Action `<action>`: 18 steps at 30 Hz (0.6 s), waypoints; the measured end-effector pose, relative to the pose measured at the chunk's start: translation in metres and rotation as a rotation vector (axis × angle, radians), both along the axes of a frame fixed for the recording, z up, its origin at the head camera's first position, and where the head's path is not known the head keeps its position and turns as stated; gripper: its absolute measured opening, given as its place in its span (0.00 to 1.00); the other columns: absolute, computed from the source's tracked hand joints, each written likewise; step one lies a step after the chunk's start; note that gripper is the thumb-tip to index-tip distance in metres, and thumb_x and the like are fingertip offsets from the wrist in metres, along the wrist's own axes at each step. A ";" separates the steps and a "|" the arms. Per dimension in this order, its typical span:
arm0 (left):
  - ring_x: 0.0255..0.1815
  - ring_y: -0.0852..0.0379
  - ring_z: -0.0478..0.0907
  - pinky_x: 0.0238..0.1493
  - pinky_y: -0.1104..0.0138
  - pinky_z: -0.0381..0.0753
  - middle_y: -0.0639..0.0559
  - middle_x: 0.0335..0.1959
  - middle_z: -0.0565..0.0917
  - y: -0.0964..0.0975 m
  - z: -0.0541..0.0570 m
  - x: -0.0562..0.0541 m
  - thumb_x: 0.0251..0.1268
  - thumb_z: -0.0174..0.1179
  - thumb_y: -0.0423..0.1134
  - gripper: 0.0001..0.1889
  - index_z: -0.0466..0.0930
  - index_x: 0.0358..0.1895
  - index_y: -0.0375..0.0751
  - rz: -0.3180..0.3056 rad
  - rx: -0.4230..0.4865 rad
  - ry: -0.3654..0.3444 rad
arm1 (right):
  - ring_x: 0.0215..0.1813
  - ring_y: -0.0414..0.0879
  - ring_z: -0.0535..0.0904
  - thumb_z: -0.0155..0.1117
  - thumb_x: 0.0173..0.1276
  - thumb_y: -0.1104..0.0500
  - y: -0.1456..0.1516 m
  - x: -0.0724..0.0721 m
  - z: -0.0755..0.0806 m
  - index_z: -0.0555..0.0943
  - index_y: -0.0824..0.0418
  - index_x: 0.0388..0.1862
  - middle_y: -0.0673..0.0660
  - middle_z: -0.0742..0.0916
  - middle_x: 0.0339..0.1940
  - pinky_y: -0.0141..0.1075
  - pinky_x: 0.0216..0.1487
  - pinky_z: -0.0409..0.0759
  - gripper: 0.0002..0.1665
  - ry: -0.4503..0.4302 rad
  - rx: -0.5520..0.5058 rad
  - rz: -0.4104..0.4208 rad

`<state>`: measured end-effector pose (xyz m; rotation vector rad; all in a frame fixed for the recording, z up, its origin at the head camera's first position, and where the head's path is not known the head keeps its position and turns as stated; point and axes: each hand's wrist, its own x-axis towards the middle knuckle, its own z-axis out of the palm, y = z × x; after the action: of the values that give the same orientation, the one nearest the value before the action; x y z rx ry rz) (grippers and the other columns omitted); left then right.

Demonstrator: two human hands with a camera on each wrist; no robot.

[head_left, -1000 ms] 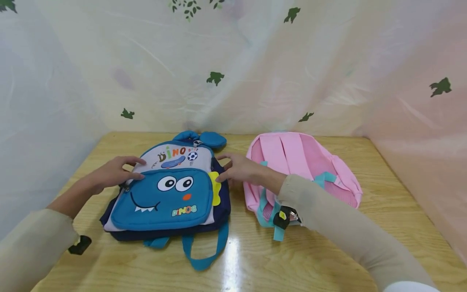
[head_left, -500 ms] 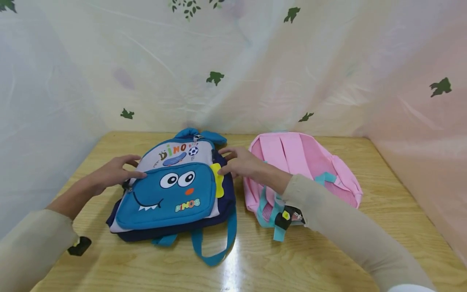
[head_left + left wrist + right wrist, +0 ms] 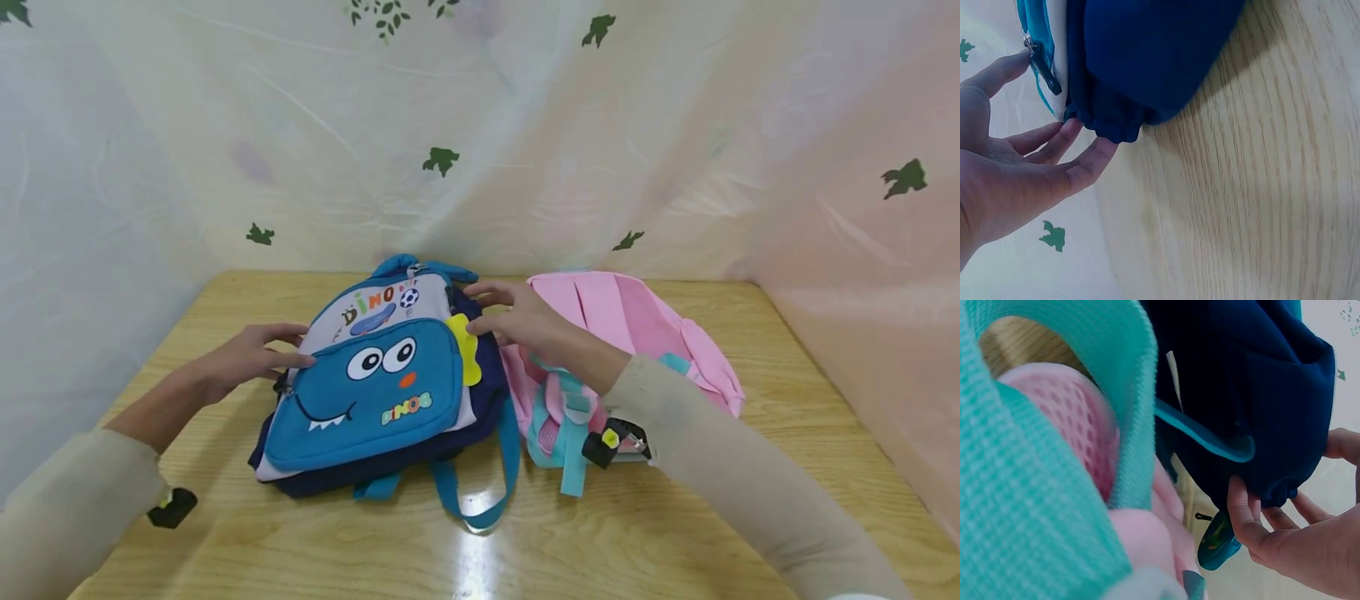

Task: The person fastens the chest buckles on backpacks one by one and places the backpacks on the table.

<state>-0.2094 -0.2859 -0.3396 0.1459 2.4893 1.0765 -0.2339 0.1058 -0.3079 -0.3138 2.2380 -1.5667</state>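
A blue children's backpack with a dinosaur face rests tilted on the table, front pocket facing up toward me. My left hand holds its left side; in the left wrist view the thumb is by a zipper pull and the fingertips are at the gathered edge of the navy side pocket. On the other side my right hand grips the bag, thumb near the yellow felt spikes. The right wrist view shows those fingers around the side pocket's gathered edge. The bag's back is hidden.
A pink backpack lies straps-up on the right, partly behind my right forearm, its turquoise strap hanging forward. The blue bag's strap loop trails onto the wooden table. A leaf-patterned curtain encloses the back and sides.
Both hands have shifted the blue backpack to the right, close against the pink one, and its top has risen and turned. The pink backpack stays in place.
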 end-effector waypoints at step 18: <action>0.66 0.31 0.70 0.62 0.44 0.80 0.26 0.74 0.61 0.019 -0.001 0.000 0.74 0.62 0.41 0.41 0.52 0.79 0.26 -0.031 0.161 -0.039 | 0.60 0.56 0.79 0.50 0.73 0.64 0.020 0.007 0.020 0.66 0.65 0.79 0.64 0.72 0.73 0.40 0.52 0.86 0.34 0.003 -0.348 0.061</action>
<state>-0.2098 -0.2672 -0.3402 0.2081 2.3573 1.2536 -0.2265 0.1263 -0.2875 -0.4751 1.9303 -1.9194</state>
